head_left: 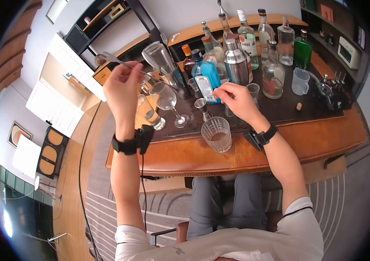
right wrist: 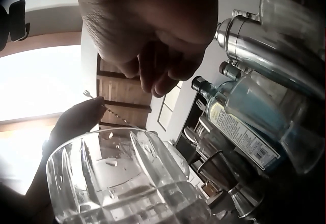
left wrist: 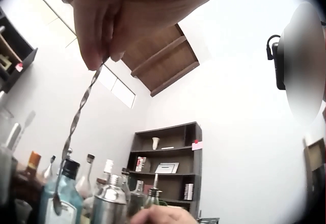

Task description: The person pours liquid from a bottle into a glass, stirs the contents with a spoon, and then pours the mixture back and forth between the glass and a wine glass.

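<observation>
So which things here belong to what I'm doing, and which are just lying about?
Likely in use:
twisted bar spoon, pinched in your left hand
cut-glass tumbler, at the near edge

Apparently idle:
Bacardi bottle
green bottle
cocktail shaker
jigger
cork

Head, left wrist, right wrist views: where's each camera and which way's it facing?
Head: worn there, facing forward and down at brown leather-edged table; left hand, right hand, grey-trousered legs show.
Left wrist: on that wrist, angled upward toward dark shelves; both hands show.
Right wrist: on that wrist, facing leftward past clear ribbed glass tumbler; both hands show.
Wrist views share the twisted silver metal spoon.
</observation>
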### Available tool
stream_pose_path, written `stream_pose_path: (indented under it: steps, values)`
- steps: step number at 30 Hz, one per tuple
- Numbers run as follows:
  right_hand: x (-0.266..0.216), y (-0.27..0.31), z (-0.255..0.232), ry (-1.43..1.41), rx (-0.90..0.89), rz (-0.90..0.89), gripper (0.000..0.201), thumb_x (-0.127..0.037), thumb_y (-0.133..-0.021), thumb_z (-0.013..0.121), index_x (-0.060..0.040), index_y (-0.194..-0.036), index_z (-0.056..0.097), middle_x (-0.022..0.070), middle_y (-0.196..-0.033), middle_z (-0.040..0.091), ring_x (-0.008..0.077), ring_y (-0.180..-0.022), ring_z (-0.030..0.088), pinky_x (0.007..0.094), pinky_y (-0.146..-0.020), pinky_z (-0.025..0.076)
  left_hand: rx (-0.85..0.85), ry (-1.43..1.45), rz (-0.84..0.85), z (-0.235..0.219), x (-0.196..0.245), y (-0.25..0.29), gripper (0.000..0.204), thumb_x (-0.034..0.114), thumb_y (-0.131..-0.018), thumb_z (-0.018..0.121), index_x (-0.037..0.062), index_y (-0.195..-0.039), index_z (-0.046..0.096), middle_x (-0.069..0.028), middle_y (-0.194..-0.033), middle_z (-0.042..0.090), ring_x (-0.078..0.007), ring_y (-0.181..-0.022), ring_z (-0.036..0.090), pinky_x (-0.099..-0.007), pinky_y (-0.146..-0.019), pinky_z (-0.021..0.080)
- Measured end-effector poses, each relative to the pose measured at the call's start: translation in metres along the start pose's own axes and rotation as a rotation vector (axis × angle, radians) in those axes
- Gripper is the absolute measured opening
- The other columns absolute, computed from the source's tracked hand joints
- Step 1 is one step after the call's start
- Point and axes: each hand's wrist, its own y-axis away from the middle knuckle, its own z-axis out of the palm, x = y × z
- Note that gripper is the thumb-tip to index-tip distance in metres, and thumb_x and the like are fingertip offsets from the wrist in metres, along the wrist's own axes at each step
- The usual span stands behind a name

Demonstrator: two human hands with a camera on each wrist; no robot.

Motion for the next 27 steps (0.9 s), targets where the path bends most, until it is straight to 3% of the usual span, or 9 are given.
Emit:
stream_pose_path:
  steps: [4, 6, 8, 10, 16, 21, 27]
  values:
    - [-0.003, -0.001, -0.004, 0.001, 0.022, 0.010, 0.018, -0.015, -0.094, 0.064, 0.0026, -0.093, 0.068, 0.0045, -0.080, 0.064, 0.0098, -0.066, 0.055, 0.0249, -0.060, 0.044, 0.173, -0.113, 0.052, -0.004, -0.039, -0.048, 0.017, 0.008, -0.090, 0.070, -0.0065, -0.097, 0.069, -0.0092, -0.082, 0.070, -0.0134, -0.073, 0.070, -0.0232, -0.069, 0.056]
    - [-0.006, -0.001, -0.003, 0.037, -0.002, 0.029, 0.017, -0.013, -0.095, 0.062, 0.0030, -0.092, 0.068, 0.0033, -0.083, 0.065, 0.0085, -0.069, 0.056, 0.0234, -0.061, 0.045, 0.214, -0.044, 0.075, 0.003, -0.065, -0.072, 0.014, 0.008, -0.088, 0.070, -0.0051, -0.092, 0.070, -0.0078, -0.077, 0.071, -0.0113, -0.068, 0.069, -0.0233, -0.060, 0.054]
    - [0.000, 0.000, 0.000, 0.017, 0.042, -0.015, 0.020, -0.018, -0.093, 0.067, 0.0024, -0.093, 0.068, 0.0053, -0.074, 0.061, 0.0115, -0.061, 0.052, 0.0271, -0.057, 0.042, 0.221, -0.083, 0.101, 0.014, -0.083, -0.085, 0.013, 0.008, -0.087, 0.071, -0.0043, -0.090, 0.070, -0.0081, -0.075, 0.071, -0.0127, -0.067, 0.069, -0.0242, -0.061, 0.054]
    - [0.002, 0.002, 0.001, 0.025, 0.035, -0.010, 0.020, -0.018, -0.093, 0.067, 0.0022, -0.093, 0.068, 0.0060, -0.074, 0.061, 0.0120, -0.061, 0.052, 0.0272, -0.057, 0.043, 0.142, -0.276, 0.109, 0.023, -0.093, -0.093, 0.012, 0.008, -0.086, 0.071, -0.0039, -0.089, 0.070, -0.0088, -0.073, 0.070, -0.0135, -0.065, 0.069, -0.0253, -0.061, 0.053]
    - [-0.004, 0.002, 0.001, 0.057, 0.012, -0.047, 0.018, -0.016, -0.092, 0.067, 0.0013, -0.092, 0.068, 0.0088, -0.076, 0.060, 0.0158, -0.061, 0.052, 0.0290, -0.057, 0.043, 0.083, -0.280, -0.023, 0.054, -0.136, -0.099, 0.013, 0.011, -0.084, 0.071, -0.0020, -0.085, 0.069, -0.0086, -0.068, 0.069, -0.0142, -0.061, 0.068, -0.0259, -0.059, 0.051]
    - [-0.007, 0.003, 0.002, 0.075, 0.016, -0.070, 0.016, -0.015, -0.091, 0.068, 0.0013, -0.088, 0.067, 0.0104, -0.076, 0.060, 0.0237, -0.063, 0.056, 0.0330, -0.058, 0.044, -0.087, -0.299, -0.109, 0.060, -0.164, -0.096, 0.018, 0.017, -0.083, 0.074, -0.0017, -0.084, 0.071, -0.0091, -0.067, 0.070, -0.0148, -0.059, 0.069, -0.0271, -0.056, 0.051]
    - [-0.005, 0.005, 0.003, 0.096, 0.003, -0.081, 0.017, -0.016, -0.090, 0.068, 0.0009, -0.086, 0.066, 0.0115, -0.076, 0.060, 0.0266, -0.065, 0.057, 0.0345, -0.059, 0.044, -0.284, -0.420, -0.155, 0.054, -0.181, -0.098, 0.027, 0.023, -0.086, 0.072, -0.0036, -0.081, 0.072, -0.0085, -0.066, 0.069, -0.0141, -0.061, 0.068, -0.0264, -0.058, 0.053]
